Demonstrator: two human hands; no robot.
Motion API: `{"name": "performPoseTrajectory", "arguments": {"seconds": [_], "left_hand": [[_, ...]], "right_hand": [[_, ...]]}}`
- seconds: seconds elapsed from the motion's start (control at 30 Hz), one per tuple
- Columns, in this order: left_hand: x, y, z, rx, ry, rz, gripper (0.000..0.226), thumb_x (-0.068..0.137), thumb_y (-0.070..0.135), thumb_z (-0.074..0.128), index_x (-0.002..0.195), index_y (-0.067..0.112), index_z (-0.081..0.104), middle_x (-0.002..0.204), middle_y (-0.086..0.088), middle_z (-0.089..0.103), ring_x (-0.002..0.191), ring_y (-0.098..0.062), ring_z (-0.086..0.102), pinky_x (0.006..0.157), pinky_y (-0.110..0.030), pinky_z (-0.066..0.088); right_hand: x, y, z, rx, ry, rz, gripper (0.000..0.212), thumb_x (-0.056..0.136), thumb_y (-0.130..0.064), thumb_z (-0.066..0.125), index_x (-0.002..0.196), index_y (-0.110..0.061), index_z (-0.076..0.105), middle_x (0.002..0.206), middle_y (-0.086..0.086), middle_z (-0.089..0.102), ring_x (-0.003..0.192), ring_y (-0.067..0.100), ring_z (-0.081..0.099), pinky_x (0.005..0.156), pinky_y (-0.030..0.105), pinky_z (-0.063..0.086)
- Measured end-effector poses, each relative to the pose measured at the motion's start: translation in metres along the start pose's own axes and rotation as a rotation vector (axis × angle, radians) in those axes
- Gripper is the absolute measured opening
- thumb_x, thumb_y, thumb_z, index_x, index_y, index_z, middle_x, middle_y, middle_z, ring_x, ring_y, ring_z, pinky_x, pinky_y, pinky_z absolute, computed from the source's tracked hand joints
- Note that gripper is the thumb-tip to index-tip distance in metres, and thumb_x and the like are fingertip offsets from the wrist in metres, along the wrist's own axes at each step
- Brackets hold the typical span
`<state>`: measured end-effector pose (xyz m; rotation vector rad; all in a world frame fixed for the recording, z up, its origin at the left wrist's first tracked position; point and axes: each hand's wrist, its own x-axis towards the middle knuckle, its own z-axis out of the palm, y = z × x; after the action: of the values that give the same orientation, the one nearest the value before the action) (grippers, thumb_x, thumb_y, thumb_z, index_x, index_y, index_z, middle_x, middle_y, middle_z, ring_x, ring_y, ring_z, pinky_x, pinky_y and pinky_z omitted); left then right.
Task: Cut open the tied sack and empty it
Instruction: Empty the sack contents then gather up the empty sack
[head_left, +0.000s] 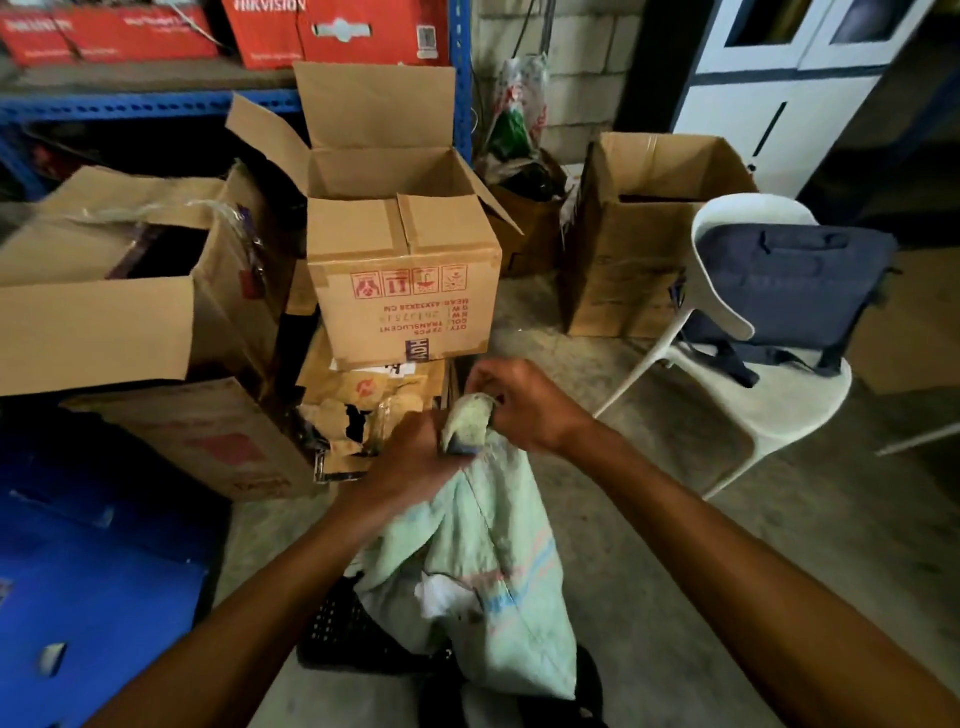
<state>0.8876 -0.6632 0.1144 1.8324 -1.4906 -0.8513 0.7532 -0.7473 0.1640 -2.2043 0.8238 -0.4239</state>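
A pale green woven sack with faded pink and blue stripes stands on the floor in front of me, its neck bunched tight at the top. My left hand grips the sack just below the bunched neck. My right hand is closed around the tip of the neck from the right. A blue tie shows at the neck between the two hands. White material shows through a tear lower on the sack. No cutting tool is visible.
Open cardboard boxes are stacked straight ahead and to the left. A tall box stands at the right, beside a white plastic chair carrying a dark bag. A blue crate sits at lower left, a black crate under the sack.
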Motion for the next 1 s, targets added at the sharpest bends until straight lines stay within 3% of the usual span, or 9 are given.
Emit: {"name": "performPoseTrajectory", "arguments": {"seconds": [0.13,0.27,0.37,0.47,0.6,0.67,0.77,0.9,1.0], "left_hand": [[0.004,0.01,-0.03,0.01,0.319,0.044,0.021,0.078,0.001,0.066,0.098,0.007,0.069,0.09,-0.006,0.068,0.082,-0.02,0.062,0.066,-0.026,0.046],[-0.001,0.004,-0.048,-0.31,0.447,-0.075,0.015,0.08,0.016,0.073,0.088,0.028,0.067,0.084,0.006,0.069,0.081,-0.014,0.065,0.067,-0.021,0.054],[-0.007,-0.005,-0.049,-0.391,0.474,-0.133,0.016,0.079,0.019,0.074,0.094,0.023,0.07,0.094,-0.003,0.073,0.093,-0.022,0.068,0.085,-0.042,0.056],[-0.012,-0.012,-0.056,-0.334,0.484,-0.091,0.036,0.075,0.014,0.077,0.109,0.01,0.065,0.102,-0.004,0.07,0.098,-0.021,0.067,0.078,-0.018,0.056],[-0.029,-0.024,-0.037,-0.056,0.006,-0.112,0.084,0.059,0.034,0.088,0.131,0.023,0.047,0.121,0.008,0.06,0.105,-0.01,0.06,0.083,-0.025,0.053],[-0.03,-0.031,-0.014,0.089,0.059,-0.031,0.074,0.064,0.047,0.074,0.129,0.017,0.052,0.119,-0.01,0.066,0.105,-0.028,0.064,0.089,-0.045,0.053],[-0.021,-0.028,0.001,0.04,0.267,0.01,0.031,0.078,0.021,0.063,0.108,0.014,0.066,0.104,-0.011,0.072,0.101,-0.032,0.065,0.093,-0.048,0.051],[-0.019,-0.021,-0.009,-0.265,0.277,0.051,0.042,0.073,-0.008,0.072,0.09,0.031,0.068,0.084,0.014,0.069,0.078,0.009,0.062,0.072,-0.021,0.05],[-0.024,-0.015,-0.018,-0.281,0.241,0.138,0.036,0.076,-0.024,0.059,0.091,0.009,0.064,0.082,0.005,0.063,0.072,0.012,0.057,0.068,-0.009,0.044]], "right_hand": [[-0.002,0.009,-0.02,0.099,-0.143,0.198,0.06,0.071,-0.024,0.079,0.121,-0.006,0.049,0.104,0.005,0.059,0.092,0.019,0.058,0.077,0.025,0.052],[-0.049,0.064,0.045,-0.211,-0.474,0.462,0.089,0.07,-0.063,0.065,0.138,-0.013,0.037,0.14,0.007,0.048,0.126,0.03,0.048,0.104,0.04,0.042],[-0.05,0.094,0.085,-0.192,-0.304,0.449,0.044,0.092,-0.035,0.05,0.121,-0.002,0.053,0.123,0.021,0.06,0.113,0.036,0.057,0.091,0.04,0.046],[-0.025,0.095,0.07,-0.111,-0.074,0.353,0.031,0.086,-0.018,0.048,0.1,0.003,0.066,0.104,0.026,0.068,0.098,0.039,0.064,0.082,0.045,0.051],[0.005,0.04,0.038,-0.032,-0.044,0.013,0.019,0.087,-0.009,0.055,0.096,-0.001,0.069,0.102,0.012,0.072,0.089,0.022,0.067,0.077,0.03,0.054],[0.014,0.014,0.031,0.002,-0.075,-0.124,0.016,0.086,-0.008,0.054,0.086,-0.002,0.069,0.095,0.01,0.073,0.083,0.016,0.066,0.074,0.029,0.054],[0.008,0.008,0.025,0.073,-0.118,-0.146,0.009,0.086,-0.006,0.057,0.079,-0.006,0.062,0.079,0.004,0.066,0.071,0.006,0.062,0.069,0.034,0.051],[-0.029,0.065,0.011,-0.235,-0.305,0.164,0.08,0.075,-0.044,0.071,0.141,-0.018,0.034,0.144,0.005,0.044,0.129,0.022,0.043,0.112,0.04,0.032],[-0.05,0.107,0.022,-0.424,-0.273,0.208,0.061,0.086,-0.046,0.054,0.138,-0.018,0.041,0.144,0.006,0.046,0.135,0.025,0.04,0.114,0.046,0.023]]}}
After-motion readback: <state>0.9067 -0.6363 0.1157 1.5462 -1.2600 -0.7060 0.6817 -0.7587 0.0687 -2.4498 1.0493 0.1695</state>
